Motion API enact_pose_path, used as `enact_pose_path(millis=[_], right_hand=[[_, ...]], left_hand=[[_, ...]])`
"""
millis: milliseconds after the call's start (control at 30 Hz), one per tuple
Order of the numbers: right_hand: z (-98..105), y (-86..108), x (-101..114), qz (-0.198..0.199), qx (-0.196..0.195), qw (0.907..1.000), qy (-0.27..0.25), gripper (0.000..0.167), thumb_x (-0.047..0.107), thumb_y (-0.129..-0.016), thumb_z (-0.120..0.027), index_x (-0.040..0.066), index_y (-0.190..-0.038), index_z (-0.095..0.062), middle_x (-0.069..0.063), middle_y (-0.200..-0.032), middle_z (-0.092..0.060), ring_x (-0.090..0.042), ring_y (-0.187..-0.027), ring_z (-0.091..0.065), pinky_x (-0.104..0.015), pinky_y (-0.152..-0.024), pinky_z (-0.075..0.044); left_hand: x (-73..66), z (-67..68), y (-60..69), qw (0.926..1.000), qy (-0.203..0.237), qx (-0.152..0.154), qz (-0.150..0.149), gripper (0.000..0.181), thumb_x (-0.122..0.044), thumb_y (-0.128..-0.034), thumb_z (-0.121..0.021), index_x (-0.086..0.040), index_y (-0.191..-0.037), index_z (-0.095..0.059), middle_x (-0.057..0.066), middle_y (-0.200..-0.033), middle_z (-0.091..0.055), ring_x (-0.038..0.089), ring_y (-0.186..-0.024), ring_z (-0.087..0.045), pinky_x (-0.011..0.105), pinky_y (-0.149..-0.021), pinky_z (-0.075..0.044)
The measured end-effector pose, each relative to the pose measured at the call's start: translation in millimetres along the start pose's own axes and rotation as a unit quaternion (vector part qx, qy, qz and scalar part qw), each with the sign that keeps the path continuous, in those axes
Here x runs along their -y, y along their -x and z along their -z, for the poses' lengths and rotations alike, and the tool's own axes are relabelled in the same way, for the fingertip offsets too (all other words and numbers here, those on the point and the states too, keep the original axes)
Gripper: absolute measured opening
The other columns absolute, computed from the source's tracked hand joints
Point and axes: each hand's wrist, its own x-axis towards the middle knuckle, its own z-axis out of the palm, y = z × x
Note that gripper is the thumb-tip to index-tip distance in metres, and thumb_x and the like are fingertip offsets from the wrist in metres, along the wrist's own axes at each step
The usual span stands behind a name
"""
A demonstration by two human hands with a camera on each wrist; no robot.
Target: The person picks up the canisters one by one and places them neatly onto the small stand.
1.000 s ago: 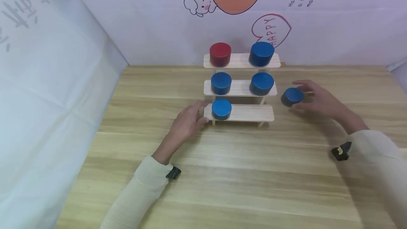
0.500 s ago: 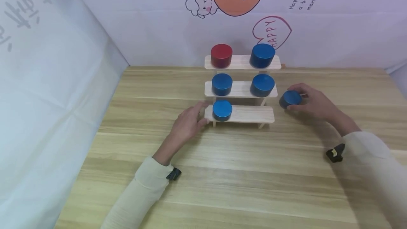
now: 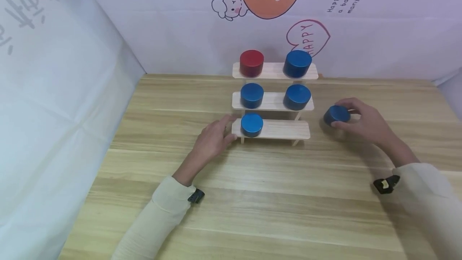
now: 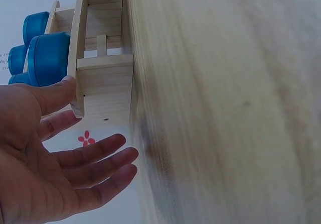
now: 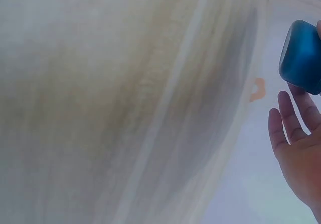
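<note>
My right hand [image 3: 368, 121] pinches a round blue tin [image 3: 337, 114] between thumb and fingers, off the right side of a three-step wooden stand [image 3: 285, 128]. In the right wrist view this tin [image 5: 302, 58] hangs above the table, and the other fingers stretch out below it. My left hand [image 3: 212, 139] holds the left end of the stand's lowest board. Its thumb and index finger pinch the board's end in the left wrist view, while the remaining fingers [image 4: 103, 171] extend loosely. Beside the thumb, a blue tin [image 3: 252, 124] sits on that lowest board.
Two blue tins, a left one [image 3: 252, 95] and a right one [image 3: 297, 96], stand on the middle board. The top board bears a red tin [image 3: 252, 63] and a blue tin [image 3: 297, 63]. Behind the wood-grain table [image 3: 252, 208] hangs a printed white cloth [image 3: 173, 23].
My right hand and its blue tin have shifted slightly left, then back right and a little nearer to me. The left hand and the stand have stayed put.
</note>
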Motion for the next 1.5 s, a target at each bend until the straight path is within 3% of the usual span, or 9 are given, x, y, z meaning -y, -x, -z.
enact_pose_path(millis=[333, 467, 567, 667, 1067, 1233, 1500], right_hand=[[0, 16.9, 18, 0.002, -0.056, 0.9983, -0.016, 0.065, 0.025, -0.085, -0.082, 0.004, -0.138, -0.051, -0.019, -0.138, -0.052, -0.046, -0.123, -0.046, -0.069, -0.095, -0.036], [-6, 22.5, 30, 0.025, -0.081, 0.9962, -0.019, 0.065, 0.02, -0.082, -0.085, 0.007, -0.138, -0.054, -0.013, -0.134, -0.055, -0.026, -0.12, -0.05, -0.038, -0.099, -0.04], [-12, 25.6, 39, 0.052, -0.091, 0.9942, -0.024, 0.064, 0.015, -0.078, -0.087, 0.009, -0.135, -0.057, -0.008, -0.13, -0.058, -0.005, -0.112, -0.049, -0.016, -0.09, -0.035], [-17, 28.9, 46, 0.066, -0.092, 0.9932, -0.029, 0.065, 0.013, -0.076, -0.088, 0.009, -0.133, -0.058, -0.007, -0.128, -0.059, 0.006, -0.108, -0.047, -0.012, -0.089, -0.033], [-32, 33.3, 68, 0.117, -0.096, 0.988, -0.03, 0.066, 0.011, -0.073, -0.09, 0.007, -0.131, -0.059, -0.007, -0.126, -0.061, 0.001, -0.109, -0.048, -0.014, -0.089, -0.035], [-40, 31.7, 79, 0.125, -0.094, 0.9875, -0.024, 0.064, 0.013, -0.073, -0.09, 0.007, -0.129, -0.059, -0.005, -0.126, -0.062, -0.01, -0.11, -0.051, -0.017, -0.089, -0.036], [-57, 28.6, 94, 0.115, -0.081, 0.9898, -0.026, 0.065, 0.019, -0.076, -0.089, 0.002, -0.13, -0.057, -0.013, -0.128, -0.059, -0.032, -0.114, -0.054, -0.057, -0.091, -0.044]], left_hand=[[1.3, -0.9, 0.9, 1.0, -0.001, -0.003, 0.004, 0.054, -0.02, -0.0972, -0.068, -0.016, -0.148, -0.048, 0.003, -0.083, -0.054, 0.022, -0.077, -0.052, 0.035, -0.059, -0.042], [0.7, -0.7, -0.2, 1.0, -0.005, -0.004, 0.001, 0.055, -0.021, -0.0969, -0.069, -0.016, -0.147, -0.049, 0.004, -0.081, -0.053, 0.022, -0.077, -0.052, 0.035, -0.06, -0.042], [0.7, -0.2, -0.7, 1.0, -0.007, -0.003, 0.001, 0.055, -0.022, -0.0967, -0.069, -0.016, -0.147, -0.049, 0.004, -0.082, -0.053, 0.022, -0.079, -0.052, 0.036, -0.061, -0.042], [1.1, 0.1, -0.7, 1.0, -0.003, -0.001, 0.003, 0.055, -0.022, -0.0968, -0.069, -0.016, -0.147, -0.049, 0.004, -0.082, -0.053, 0.022, -0.077, -0.052, 0.035, -0.059, -0.042], [1.1, 1.3, -0.6, 0.9999, 0.012, 0.006, 0.0, 0.055, -0.021, -0.0971, -0.068, -0.015, -0.148, -0.048, 0.004, -0.086, -0.055, 0.022, -0.077, -0.052, 0.034, -0.058, -0.042], [1.8, 0.9, -0.8, 0.9999, 0.013, 0.002, 0.0, 0.054, -0.021, -0.0974, -0.068, -0.015, -0.147, -0.048, 0.004, -0.084, -0.055, 0.021, -0.074, -0.051, 0.034, -0.057, -0.041], [2.0, 0.3, -1.4, 0.9999, 0.012, 0.003, -0.001, 0.054, -0.021, -0.0971, -0.069, -0.016, -0.147, -0.048, 0.004, -0.083, -0.054, 0.021, -0.073, -0.051, 0.033, -0.056, -0.041]])
